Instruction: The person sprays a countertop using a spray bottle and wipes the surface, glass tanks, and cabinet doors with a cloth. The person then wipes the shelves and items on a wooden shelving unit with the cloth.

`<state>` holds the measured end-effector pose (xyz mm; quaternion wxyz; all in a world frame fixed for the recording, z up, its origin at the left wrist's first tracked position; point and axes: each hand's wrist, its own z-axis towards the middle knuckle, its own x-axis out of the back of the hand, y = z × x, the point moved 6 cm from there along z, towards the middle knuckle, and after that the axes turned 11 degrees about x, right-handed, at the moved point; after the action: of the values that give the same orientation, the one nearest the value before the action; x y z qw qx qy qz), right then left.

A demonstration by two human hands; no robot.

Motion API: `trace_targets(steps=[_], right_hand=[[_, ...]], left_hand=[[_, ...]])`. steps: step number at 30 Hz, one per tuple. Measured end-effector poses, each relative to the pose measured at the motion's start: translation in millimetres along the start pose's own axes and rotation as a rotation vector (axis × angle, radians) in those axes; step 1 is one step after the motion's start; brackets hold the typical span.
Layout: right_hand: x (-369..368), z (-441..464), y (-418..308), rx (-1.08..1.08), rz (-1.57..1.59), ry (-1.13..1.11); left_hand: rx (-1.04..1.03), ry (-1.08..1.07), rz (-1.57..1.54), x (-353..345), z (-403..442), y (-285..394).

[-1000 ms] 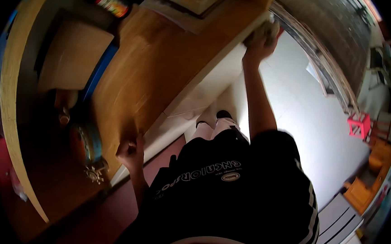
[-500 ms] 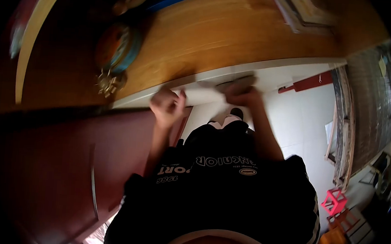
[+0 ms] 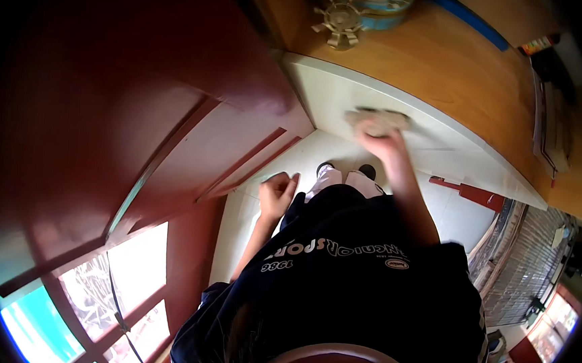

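My right hand is closed on a greyish-beige cloth, blurred by motion. The cloth is against or very near the white panel below the edge of the wooden shelf; I cannot tell whether it touches. Lower and to the left, my left hand hangs with its fingers curled in, and nothing shows in it. It is near the red door, apart from it.
On the shelf stand a small ship's-wheel ornament and a round blue and orange tin. Papers or books lie to the right. A barred window is at lower left. A dark red object is near the floor at right.
The view has swung left, bringing the door and window in. My left hand has dropped away from the shelf edge, its fingers curled. The cloth stays in my right hand, now at the white panel.
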<state>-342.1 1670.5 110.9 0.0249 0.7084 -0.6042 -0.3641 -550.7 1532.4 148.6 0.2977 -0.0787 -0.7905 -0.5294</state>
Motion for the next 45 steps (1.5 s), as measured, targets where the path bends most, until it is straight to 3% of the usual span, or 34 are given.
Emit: trace_targets(steps=[1,3,4,5,6,7,9,11,13,19,22,23,25,27,29,31,32,33,35,37,39,41,42,43,44,45], right_hand=[[-7.6,30.9,19.0,0.162,-0.108,0.029],[-31.7,43.5,79.3,-0.098,-0.059,0.203],[-38.4,48.2,102.5,-0.179,-0.041,0.266],[-38.8,61.2,105.6,-0.027,-0.125,0.216],[-41.5,66.3,98.7,0.128,-0.209,0.161],[-39.9,62.0,92.3,0.143,-0.209,0.161],[-33.9,46.0,83.5,0.015,-0.18,0.119],[-23.9,39.7,49.5,0.035,-0.126,-0.002],[-12.0,16.9,9.7,0.087,-0.141,0.197],[24.3,-63.6,-121.9,0.489,0.25,0.319],[46.8,-122.1,-198.7,0.686,0.689,0.242],[56.5,-137.8,-243.7,0.816,0.653,0.156],[77.8,-196.1,-331.5,1.1,0.596,-0.009],[84.7,-266.2,-373.3,1.125,0.571,0.072],[93.2,-318.6,-443.7,1.409,0.41,-0.151],[88.1,-360.4,-461.1,1.518,0.297,-0.214],[82.8,-374.5,-462.2,1.635,0.009,-0.445],[85.2,-371.7,-470.6,1.638,0.032,-0.459],[89.8,-375.5,-474.5,2.217,-0.114,0.014],[66.6,-380.4,-385.2,2.258,-0.197,0.342],[80.5,-327.3,-394.8,2.301,-0.141,0.262],[85.5,-265.3,-356.3,2.27,-0.173,0.391],[87.2,-239.5,-333.0,2.042,-0.171,0.505],[97.0,-195.7,-332.6,1.883,-0.172,0.376],[98.1,-175.2,-316.6,1.578,-0.155,0.188],[111.8,-155.6,-319.1,1.547,-0.179,0.183]], left_hand=[[-0.041,-0.062,0.041,-4.6,-0.9,0.3],[-0.194,-0.08,0.176,-4.3,-10.3,9.9],[-0.173,-0.088,0.192,-5.5,-14.1,0.2],[-0.157,-0.098,0.209,-5.5,-17.6,-10.2],[-0.15,-0.102,0.222,-3.7,-20.6,-20.0],[-0.145,-0.108,0.235,-0.4,-23.7,-29.0],[-0.075,-0.096,0.266,8.5,-27.3,-47.6],[0.052,-0.025,0.229,18.4,-29.3,-66.6],[0.148,-0.002,0.22,17.5,-25.6,-94.0],[0.067,-0.244,0.149,-20.2,11.2,-88.0],[-0.009,-0.172,-0.023,-30.5,29.8,-44.9],[0.019,-0.176,-0.032,-32.6,33.6,-33.0],[-0.061,-0.211,-0.379,-50.5,50.6,-39.1],[-0.014,-0.248,-0.574,-55.4,49.9,-3.9],[-0.113,-0.273,-0.416,-61.8,55.3,33.8],[-0.133,-0.306,-0.5,-78.6,53.1,70.9],[-0.132,-0.301,-0.513,-88.0,50.1,86.3],[-0.154,-0.309,-0.505,-99.5,44.8,107.6],[-0.307,-0.324,-0.578,-119.4,27.8,155.6],[-0.373,-0.442,-0.588,-157.7,3.6,197.6],[-0.386,-0.549,-0.54,-203.9,-17.5,225.6],[-0.326,-0.646,-0.562,-254.4,-40.4,245.6],[-0.328,-0.707,-0.579,-278.3,-60.1,260.6],[-0.327,-0.756,-0.601,-298.6,-80.4,273.7],[-0.342,-0.863,-0.559,-314.6,-104.1,286.2],[-0.355,-0.967,-0.519,-325.1,-125.0,295.7]])
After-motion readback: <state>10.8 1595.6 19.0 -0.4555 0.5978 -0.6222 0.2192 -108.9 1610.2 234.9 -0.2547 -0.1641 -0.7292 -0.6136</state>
